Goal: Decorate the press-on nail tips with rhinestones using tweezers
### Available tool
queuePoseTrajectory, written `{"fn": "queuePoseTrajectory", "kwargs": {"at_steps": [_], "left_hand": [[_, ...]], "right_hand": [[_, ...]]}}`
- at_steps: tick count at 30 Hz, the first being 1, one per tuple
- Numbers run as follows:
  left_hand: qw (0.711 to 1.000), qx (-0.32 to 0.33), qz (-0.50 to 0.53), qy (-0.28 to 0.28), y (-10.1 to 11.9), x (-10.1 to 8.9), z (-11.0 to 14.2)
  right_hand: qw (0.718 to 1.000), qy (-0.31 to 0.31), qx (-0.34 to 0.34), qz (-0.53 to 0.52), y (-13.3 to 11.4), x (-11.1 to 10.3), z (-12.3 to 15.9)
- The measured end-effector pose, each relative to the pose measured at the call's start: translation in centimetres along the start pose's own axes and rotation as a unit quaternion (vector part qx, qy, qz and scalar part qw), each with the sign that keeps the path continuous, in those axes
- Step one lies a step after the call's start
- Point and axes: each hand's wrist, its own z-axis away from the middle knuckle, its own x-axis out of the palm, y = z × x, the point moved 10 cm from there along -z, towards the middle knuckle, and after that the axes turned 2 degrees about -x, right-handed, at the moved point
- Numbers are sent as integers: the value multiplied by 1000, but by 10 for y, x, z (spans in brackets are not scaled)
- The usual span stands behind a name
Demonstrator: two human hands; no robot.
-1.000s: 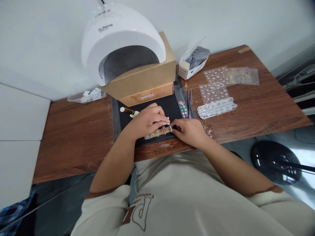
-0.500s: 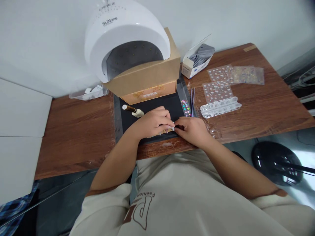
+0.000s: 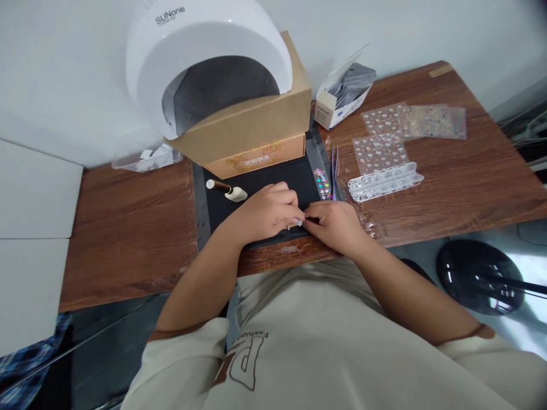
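Observation:
Both hands meet over a black mat (image 3: 265, 182) at the near edge of a wooden table (image 3: 128, 239). My left hand (image 3: 267, 210) is curled, fingertips pinched on a small pale piece at the centre. My right hand (image 3: 335, 225) is curled too, its fingertips pressed against the same small piece. A strip of false nail tips lies under the hands, almost fully hidden by them. A gold-handled brush (image 3: 224, 189) lies on the mat just left of my left hand.
A white nail lamp (image 3: 200, 51) sits on a cardboard box (image 3: 256, 122) behind the mat. Nail sticker sheets (image 3: 380, 151), a clear tray (image 3: 387, 181) and a small open carton (image 3: 342, 97) lie right. A plastic bag (image 3: 145, 159) lies left.
The hands have closed over the nail strip, which showed beneath them a second ago. The view has shifted slightly; the hands stay in the same place on the mat.

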Motion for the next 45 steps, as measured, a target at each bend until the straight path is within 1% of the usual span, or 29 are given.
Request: {"fn": "queuePoseTrajectory", "kwargs": {"at_steps": [5, 11, 13, 15, 18, 20, 22, 32, 37, 40, 43, 45], "left_hand": [[1000, 1, -26, 2, -3, 0, 0], [998, -1, -63, 24, -9, -5, 1], [998, -2, -57, 35, -8, -8, 2], [999, 7, -26, 44, -4, -10, 2], [999, 19, 17, 24, 3, -6, 2], [1000, 14, 18, 3, 4, -1, 0], [1000, 6, 10, -4, 3, 1, -1], [1000, 10, -12, 20, -3, -3, 0], [999, -14, -27, 29, -11, -4, -2], [999, -24, -22, 41, -13, -9, 1], [997, -19, 15, 72, -9, -23, 10], [996, -9, 47, 77, -5, -30, 17]], "right_hand": [[1000, 0, 1, -2, 0, 0, 0], [1000, 5, -5, -10, 0, 0, 0], [1000, 5, -5, -10, -1, 0, -1], [1000, 4, -4, -7, -1, 0, -1], [1000, 1, 0, 1, 0, 0, -1], [1000, 0, 4, 5, 1, 0, -1], [1000, -1, 6, 7, 1, 0, 0], [1000, -1, 4, 3, 0, 0, 0], [1000, 3, 3, -3, 0, -1, 0], [1000, 7, 0, -8, 1, 0, 0], [1000, 12, -3, -11, 1, 1, 0], [1000, 14, -5, -13, 1, 1, 0]]}}
